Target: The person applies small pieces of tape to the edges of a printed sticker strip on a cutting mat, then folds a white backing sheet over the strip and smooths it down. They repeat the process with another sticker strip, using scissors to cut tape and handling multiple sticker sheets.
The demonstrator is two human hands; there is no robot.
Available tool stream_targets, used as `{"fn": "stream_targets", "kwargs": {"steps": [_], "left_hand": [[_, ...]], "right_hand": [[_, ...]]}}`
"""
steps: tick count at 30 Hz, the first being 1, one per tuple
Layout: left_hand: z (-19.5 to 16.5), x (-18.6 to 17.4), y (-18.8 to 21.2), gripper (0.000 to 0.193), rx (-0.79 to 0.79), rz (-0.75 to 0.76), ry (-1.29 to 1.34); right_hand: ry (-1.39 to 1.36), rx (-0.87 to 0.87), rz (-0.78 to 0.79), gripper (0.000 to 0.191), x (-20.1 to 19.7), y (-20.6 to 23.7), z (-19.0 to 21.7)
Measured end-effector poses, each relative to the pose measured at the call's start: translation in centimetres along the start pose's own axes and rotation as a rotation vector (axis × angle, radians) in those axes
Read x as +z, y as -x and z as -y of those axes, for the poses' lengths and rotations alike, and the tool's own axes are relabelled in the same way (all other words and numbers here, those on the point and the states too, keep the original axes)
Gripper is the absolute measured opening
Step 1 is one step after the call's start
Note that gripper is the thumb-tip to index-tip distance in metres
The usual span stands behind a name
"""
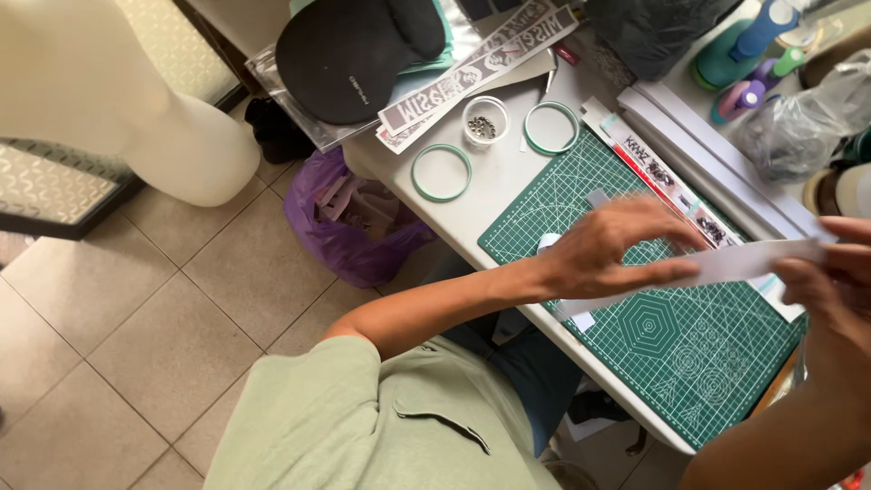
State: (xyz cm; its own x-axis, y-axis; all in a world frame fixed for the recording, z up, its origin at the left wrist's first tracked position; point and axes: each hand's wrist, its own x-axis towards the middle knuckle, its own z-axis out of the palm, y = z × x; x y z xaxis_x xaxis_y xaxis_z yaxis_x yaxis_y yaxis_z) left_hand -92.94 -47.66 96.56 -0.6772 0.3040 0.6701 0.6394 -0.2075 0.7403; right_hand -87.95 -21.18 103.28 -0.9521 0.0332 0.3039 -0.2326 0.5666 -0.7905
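A white table [508, 181] fills the right half of the frame, and a green cutting mat [689, 354] lies on it at lower right. At upper middle a black cap [349, 54] rests on printed strips and sleeves. Two green rings [441, 172] lie on the table left of the mat, with a small round tub of metal bits [485, 120] between them.

Over the mat, at right centre, a long white paper strip [735, 263] hangs in the air. The left hand [617, 249] pinches it near its left end with fingers narrowed. The right hand [830, 272], at the right edge, closes on the other end. The strip looks light, thin and floppy, likely easy to crease, so it is best held by both ends under gentle tension.
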Motion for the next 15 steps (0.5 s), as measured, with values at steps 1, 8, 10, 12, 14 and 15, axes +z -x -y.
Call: {"fn": "stream_targets", "kwargs": {"steps": [1, 8, 10, 12, 14, 15], "left_hand": [[-0.6, -0.3, -0.4, 0.032, -0.117, 0.126, 0.182], [-5.1, -10.3, -0.1, 0.027, -0.282, 0.314, 0.258], [-5.6, -15.4, -1.1, 0.021, -0.205, 0.247, 0.071], [-6.4, -22.1, -1.4, 0.017, -0.087, 0.152, -0.335], [-7.0, -28.5, -1.7, 0.015, -0.120, 0.071, -0.792], [-7.1, -31.2, -1.7, 0.015, -0.204, 0.055, -0.962]], "right_hand": [[-0.091, -0.020, -0.039, 0.030, 0.2, 0.7, -0.8], [-0.343, 0.034, 0.122, 0.035, 2.0, -1.1, -1.6], [-0.060, 0.070, 0.310, 0.036, 4.6, -1.3, -0.4], [0.452, -0.007, 0.531, 0.058, 8.1, -0.3, 0.6], [0.733, -0.229, 0.637, 0.076, 11.3, 0.5, 0.9], [0.715, -0.298, 0.590, 0.072, 12.1, 1.0, 0.8]]}}
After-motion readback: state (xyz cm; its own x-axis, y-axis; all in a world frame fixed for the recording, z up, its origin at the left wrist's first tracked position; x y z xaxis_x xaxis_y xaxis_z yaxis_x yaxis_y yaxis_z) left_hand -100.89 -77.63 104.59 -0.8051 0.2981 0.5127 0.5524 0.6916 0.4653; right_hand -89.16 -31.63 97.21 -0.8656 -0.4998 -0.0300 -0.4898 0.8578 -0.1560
